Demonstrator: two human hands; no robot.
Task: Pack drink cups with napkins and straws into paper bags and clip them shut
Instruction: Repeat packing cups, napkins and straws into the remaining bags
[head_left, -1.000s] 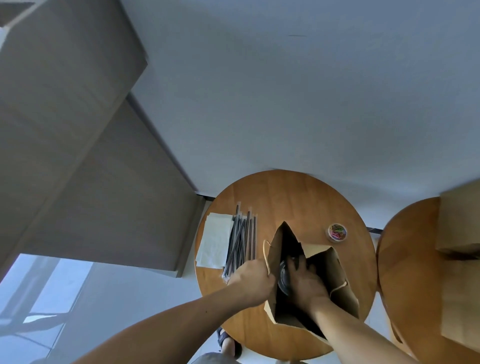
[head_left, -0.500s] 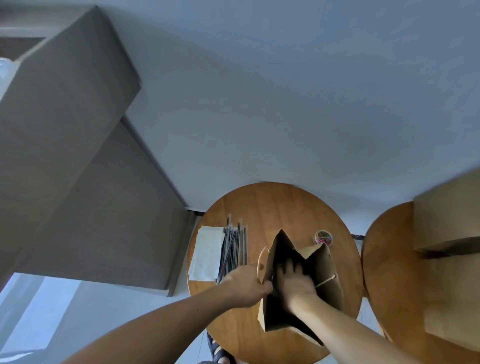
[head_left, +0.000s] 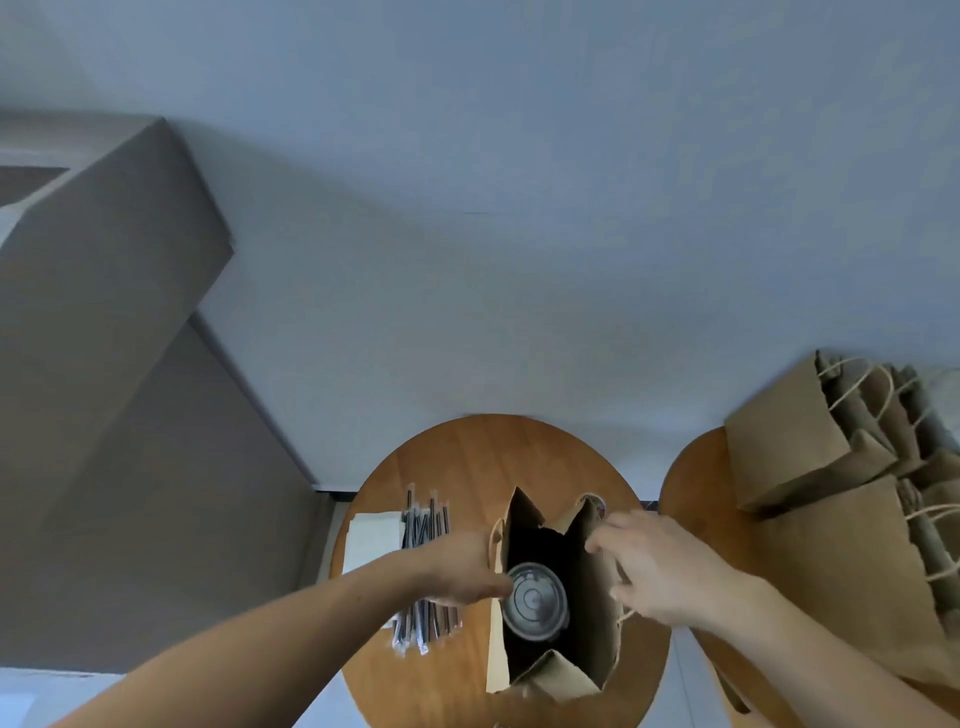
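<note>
Lidded cup (head_left: 535, 600) seated in paper bag (head_left: 597, 644).
Left hand (head_left: 462, 566), right hand (head_left: 660, 571) grip opposite rims; paper likely light, creasable.

Two round wooden tables: the near table (head_left: 467, 457) and the right table (head_left: 691, 488). One open paper bag (head_left: 597, 639) with one lidded cup (head_left: 535, 600) inside. One napkin stack (head_left: 371, 535). One bundle of wrapped straws (head_left: 426, 519), roughly eight. One clip tub (head_left: 592, 500), mostly hidden. At least three closed paper bags (head_left: 789, 431), overlapping too much to count exactly. Two hands: left hand (head_left: 462, 566), right hand (head_left: 654, 566).
</note>
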